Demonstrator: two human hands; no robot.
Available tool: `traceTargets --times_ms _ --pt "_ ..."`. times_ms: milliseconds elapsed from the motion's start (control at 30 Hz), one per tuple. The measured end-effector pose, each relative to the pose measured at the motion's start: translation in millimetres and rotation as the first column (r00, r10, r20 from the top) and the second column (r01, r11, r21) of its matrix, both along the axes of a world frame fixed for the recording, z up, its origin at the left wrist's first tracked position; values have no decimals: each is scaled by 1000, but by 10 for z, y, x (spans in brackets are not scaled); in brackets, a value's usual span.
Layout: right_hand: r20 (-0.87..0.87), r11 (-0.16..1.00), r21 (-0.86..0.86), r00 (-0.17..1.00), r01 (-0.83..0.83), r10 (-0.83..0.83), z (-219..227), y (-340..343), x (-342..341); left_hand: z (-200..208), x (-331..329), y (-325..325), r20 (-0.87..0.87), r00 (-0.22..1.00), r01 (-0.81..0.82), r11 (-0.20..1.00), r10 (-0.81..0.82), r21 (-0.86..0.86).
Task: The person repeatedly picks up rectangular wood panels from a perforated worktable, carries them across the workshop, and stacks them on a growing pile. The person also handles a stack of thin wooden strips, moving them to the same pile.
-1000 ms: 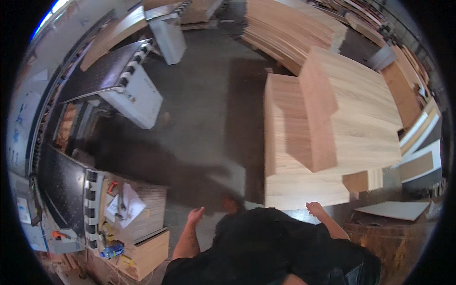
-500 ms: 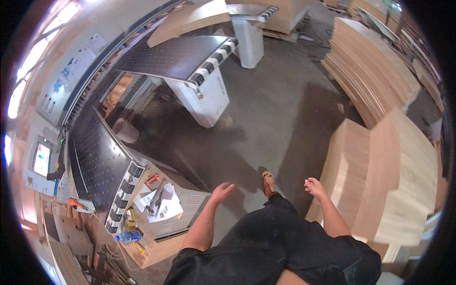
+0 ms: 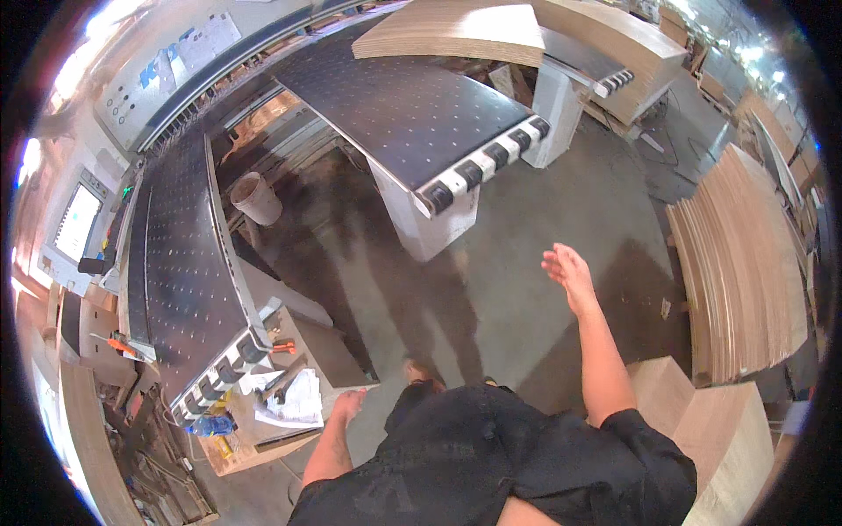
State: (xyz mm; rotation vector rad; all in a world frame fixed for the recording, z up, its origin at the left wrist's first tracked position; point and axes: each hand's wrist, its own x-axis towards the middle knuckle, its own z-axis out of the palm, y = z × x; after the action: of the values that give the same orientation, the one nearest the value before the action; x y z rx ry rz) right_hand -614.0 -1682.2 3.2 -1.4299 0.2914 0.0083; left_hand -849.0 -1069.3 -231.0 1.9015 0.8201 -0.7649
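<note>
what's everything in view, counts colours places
dotted tables: three, black, left to upper centre
supports: 2+, white, under tables
board stacks: 4+, tan, top and right
bucket: one, pale, between two tables
screen: one, white, far left
bench: one, tan, lower left
papers: several, white, on bench
bottle: one, blue, on bench
small item: one, orange, on bench
floor: one, grey, centre
clothes: some, black, bottom
left fingers: one hand, bare, near bench
right fingers: one hand, bare, over floor

Free floor (image 3: 605, 206) runs between the obstructing black table (image 3: 403, 114) and board stack (image 3: 745, 272).
</note>
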Motion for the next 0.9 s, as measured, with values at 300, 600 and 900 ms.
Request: traceTargets --times_ms 300,600,900 --pt "115 963 -161 964 -218 238 596 1834 2448 -572 1751 619 -112 976 -195 980 189 -46" --pt "48 985 -155 995 -82 90 556 2637 4072 -15 4245 1371 144 969 -155 950 199 -271" --pt "156 988 42 976 147 -152 355 2820 6329 422 5917 2616 243 889 -359 921 387 -151"
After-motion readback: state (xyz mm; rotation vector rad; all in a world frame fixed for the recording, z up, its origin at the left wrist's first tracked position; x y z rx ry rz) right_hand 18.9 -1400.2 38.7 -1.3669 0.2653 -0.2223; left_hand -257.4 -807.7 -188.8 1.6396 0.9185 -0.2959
